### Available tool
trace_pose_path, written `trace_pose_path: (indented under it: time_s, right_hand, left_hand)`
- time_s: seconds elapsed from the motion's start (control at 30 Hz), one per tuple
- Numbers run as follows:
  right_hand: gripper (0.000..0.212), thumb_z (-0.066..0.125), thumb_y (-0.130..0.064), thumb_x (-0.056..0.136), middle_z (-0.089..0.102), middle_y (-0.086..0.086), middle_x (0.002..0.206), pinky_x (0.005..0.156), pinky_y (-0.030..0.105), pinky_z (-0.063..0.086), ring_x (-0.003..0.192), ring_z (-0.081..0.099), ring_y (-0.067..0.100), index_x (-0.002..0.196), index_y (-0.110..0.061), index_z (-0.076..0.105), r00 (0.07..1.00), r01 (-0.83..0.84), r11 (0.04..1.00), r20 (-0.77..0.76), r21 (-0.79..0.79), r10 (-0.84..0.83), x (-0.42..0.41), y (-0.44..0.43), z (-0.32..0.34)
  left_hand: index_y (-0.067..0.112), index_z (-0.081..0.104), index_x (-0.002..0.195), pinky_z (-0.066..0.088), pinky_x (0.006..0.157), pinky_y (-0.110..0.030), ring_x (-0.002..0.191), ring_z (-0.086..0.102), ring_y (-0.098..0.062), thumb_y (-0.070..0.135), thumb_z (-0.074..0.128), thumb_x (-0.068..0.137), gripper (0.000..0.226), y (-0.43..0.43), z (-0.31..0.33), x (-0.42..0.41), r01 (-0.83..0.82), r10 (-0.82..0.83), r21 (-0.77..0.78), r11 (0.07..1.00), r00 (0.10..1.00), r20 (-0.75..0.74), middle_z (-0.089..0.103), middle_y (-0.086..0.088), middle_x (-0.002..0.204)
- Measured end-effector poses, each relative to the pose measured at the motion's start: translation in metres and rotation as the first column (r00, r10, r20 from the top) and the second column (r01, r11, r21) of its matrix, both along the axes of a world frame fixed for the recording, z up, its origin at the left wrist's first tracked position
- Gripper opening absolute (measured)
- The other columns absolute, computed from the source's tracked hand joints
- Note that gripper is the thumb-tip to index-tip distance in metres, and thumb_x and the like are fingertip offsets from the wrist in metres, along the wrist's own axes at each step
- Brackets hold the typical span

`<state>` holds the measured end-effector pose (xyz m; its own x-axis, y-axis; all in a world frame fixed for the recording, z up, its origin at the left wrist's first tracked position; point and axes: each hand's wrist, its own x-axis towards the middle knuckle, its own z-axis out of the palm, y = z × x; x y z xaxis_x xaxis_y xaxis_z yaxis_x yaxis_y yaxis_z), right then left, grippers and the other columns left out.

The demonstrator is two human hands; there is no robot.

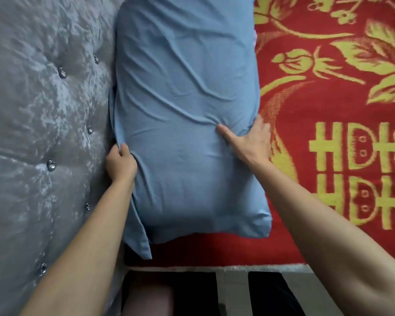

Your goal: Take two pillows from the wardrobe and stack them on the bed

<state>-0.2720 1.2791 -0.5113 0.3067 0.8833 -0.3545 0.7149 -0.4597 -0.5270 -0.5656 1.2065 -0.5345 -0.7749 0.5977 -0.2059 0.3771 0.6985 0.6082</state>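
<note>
A blue pillow point(183, 115) lies lengthwise on the bed, along the grey headboard. My left hand point(120, 164) pinches the pillow's left edge where it meets the headboard. My right hand point(249, 142) grips the pillow's right side, thumb pressed into the top and fingers tucked under the edge. A sliver of pink point(255, 37) shows at the pillow's right edge; I cannot tell whether it is a second pillow underneath.
A red blanket point(328, 115) with yellow flowers and characters covers the bed to the right. The grey tufted velvet headboard point(43, 133) with metal studs fills the left. The bed's near edge point(214, 267) runs along the bottom, with dark floor below.
</note>
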Motion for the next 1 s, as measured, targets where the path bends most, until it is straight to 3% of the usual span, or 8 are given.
trace_pose_path:
  time_s: [0.1,0.17,0.27,0.43,0.53,0.67,0.8,1.0]
  right_hand:
    - [0.107,0.048,-0.092,0.063,0.046,0.015,0.138,0.106,0.046,0.04,0.129,0.045,0.034,0.146,-0.03,0.025,0.976,-0.206,0.948,-0.117,-0.241,0.183,0.017,-0.012,-0.03]
    - [0.101,0.042,-0.088,0.071,0.033,0.018,0.15,0.113,0.047,0.032,0.138,0.033,0.035,0.152,-0.034,0.014,0.979,-0.203,0.966,-0.018,-0.159,0.203,0.022,-0.02,-0.039]
    - [0.094,0.045,-0.078,0.082,0.008,0.025,0.16,0.117,0.049,0.022,0.147,0.014,0.037,0.155,-0.03,0.011,0.898,-0.405,0.909,0.228,0.093,0.377,0.016,-0.03,-0.039]
    - [0.084,0.031,-0.076,0.087,-0.011,0.014,0.163,0.117,0.061,0.005,0.149,-0.012,0.036,0.155,-0.035,0.002,0.82,-0.54,0.842,0.216,-0.016,0.53,-0.01,-0.06,-0.066]
    - [0.084,0.029,-0.076,0.088,-0.012,0.015,0.163,0.117,0.061,0.003,0.148,-0.015,0.036,0.155,-0.032,0.001,0.809,-0.551,0.834,0.238,-0.013,0.538,-0.013,-0.067,-0.075]
    - [0.083,0.037,-0.069,0.09,0.0,0.021,0.162,0.118,0.06,0.007,0.149,-0.005,0.04,0.156,-0.025,0.015,0.809,-0.553,0.831,0.279,0.063,0.518,-0.004,-0.085,-0.08]
    - [0.071,0.035,-0.06,0.095,0.01,0.026,0.159,0.113,0.065,0.017,0.147,0.005,0.045,0.153,-0.019,0.026,0.732,-0.64,0.766,0.352,0.059,0.584,0.009,-0.143,-0.095]
    - [0.073,0.036,-0.062,0.094,0.007,0.021,0.162,0.117,0.06,0.011,0.149,0.003,0.041,0.155,-0.024,0.021,0.704,-0.662,0.749,0.348,0.006,0.619,0.015,-0.142,-0.097]
  left_hand:
    - [0.007,0.045,0.137,0.037,0.102,-0.045,0.123,0.048,-0.041,0.033,0.042,0.096,0.049,0.0,-0.007,0.0,0.064,-0.075,-0.214,0.975,0.996,-0.044,0.052,-0.024,0.137]
    - [0.015,0.033,0.148,0.027,0.11,-0.049,0.135,0.037,-0.038,0.043,0.043,0.095,0.06,0.004,-0.004,0.008,0.209,-0.247,-0.193,0.959,0.949,-0.198,0.039,-0.022,0.149]
    - [0.034,0.017,0.152,0.008,0.113,-0.063,0.147,0.011,-0.036,0.058,0.038,0.093,0.066,0.004,-0.007,0.024,0.452,-0.529,-0.287,0.844,0.789,-0.313,0.011,-0.016,0.161]
    - [0.048,-0.015,0.146,0.001,0.106,-0.076,0.146,-0.016,-0.035,0.073,0.01,0.088,0.068,0.013,-0.047,0.037,0.461,-0.581,-0.571,0.679,0.813,-0.033,-0.02,-0.004,0.161]
    - [0.046,-0.01,0.148,0.003,0.109,-0.073,0.147,-0.012,-0.036,0.07,0.012,0.09,0.067,0.012,-0.054,0.036,0.488,-0.584,-0.504,0.713,0.811,-0.041,-0.014,-0.006,0.162]
    - [0.029,0.015,0.153,0.008,0.115,-0.063,0.148,0.006,-0.036,0.062,0.02,0.095,0.067,-0.027,-0.052,0.044,0.482,-0.552,-0.287,0.828,0.79,-0.266,0.007,-0.016,0.162]
    - [0.019,0.02,0.153,0.008,0.116,-0.061,0.147,0.009,-0.04,0.058,0.027,0.095,0.07,-0.095,-0.062,0.066,0.558,-0.651,-0.342,0.756,0.691,-0.313,0.011,-0.025,0.159]
    - [0.025,0.008,0.154,0.005,0.117,-0.059,0.148,0.003,-0.036,0.06,0.022,0.096,0.069,-0.1,-0.064,0.071,0.547,-0.677,-0.424,0.721,0.688,-0.262,0.005,-0.02,0.161]
